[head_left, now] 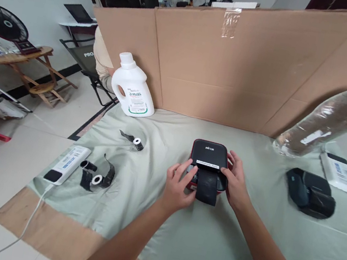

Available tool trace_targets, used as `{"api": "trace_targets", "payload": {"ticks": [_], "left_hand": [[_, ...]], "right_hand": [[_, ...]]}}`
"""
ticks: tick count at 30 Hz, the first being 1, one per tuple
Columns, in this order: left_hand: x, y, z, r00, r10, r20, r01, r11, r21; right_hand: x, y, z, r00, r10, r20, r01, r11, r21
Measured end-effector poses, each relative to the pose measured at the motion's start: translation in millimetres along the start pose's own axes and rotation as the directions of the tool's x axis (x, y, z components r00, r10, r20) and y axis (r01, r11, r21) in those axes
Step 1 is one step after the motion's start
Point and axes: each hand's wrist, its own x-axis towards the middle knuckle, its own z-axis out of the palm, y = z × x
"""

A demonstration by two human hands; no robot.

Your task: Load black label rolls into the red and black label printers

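A small black and red label printer (208, 154) sits on the pale green cloth (151, 216) in the middle of the table. A strip of black tape (207, 186) hangs out of its front slot. My left hand (178, 186) presses against the printer's left front corner, fingers curled on it beside the strip. My right hand (235, 182) holds the printer's right side, fingers wrapped along its edge.
Black tape rolls lie to the left (98, 176) and farther back (136, 142), beside a white power strip (66, 165). A white detergent jug (132, 90) stands by the cardboard wall (238, 69). At right are a tilted clear bottle (333, 117), a black device (310, 192) and a white box (340, 172).
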Motion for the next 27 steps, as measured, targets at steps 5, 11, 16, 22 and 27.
{"api": "trace_targets", "payload": {"ticks": [5, 11, 16, 22, 27], "left_hand": [[18, -6, -8.6, 0.989, -0.076, 0.126, 0.082, 0.996, -0.047], [16, -5, -11.0, 0.989, -0.092, 0.114, 0.096, 0.995, -0.025], [7, -8, -7.9, 0.992, -0.066, 0.107, 0.07, 0.997, -0.042], [7, -16, -7.8, 0.993, -0.06, 0.104, 0.068, 0.995, -0.077], [4, -21, -9.6, 0.988, -0.066, 0.141, 0.082, 0.991, -0.11]], "right_hand": [[7, 0, -5, 0.998, 0.01, 0.065, -0.009, 1.0, -0.016], [4, 13, -6, 0.999, -0.01, 0.035, 0.009, 1.0, 0.021], [2, 24, -4, 1.0, 0.007, 0.014, -0.008, 0.995, 0.097], [5, 28, -6, 1.0, -0.002, 0.023, 0.001, 0.997, 0.076], [5, 34, -7, 0.999, -0.009, 0.034, 0.008, 0.999, 0.036]]}}
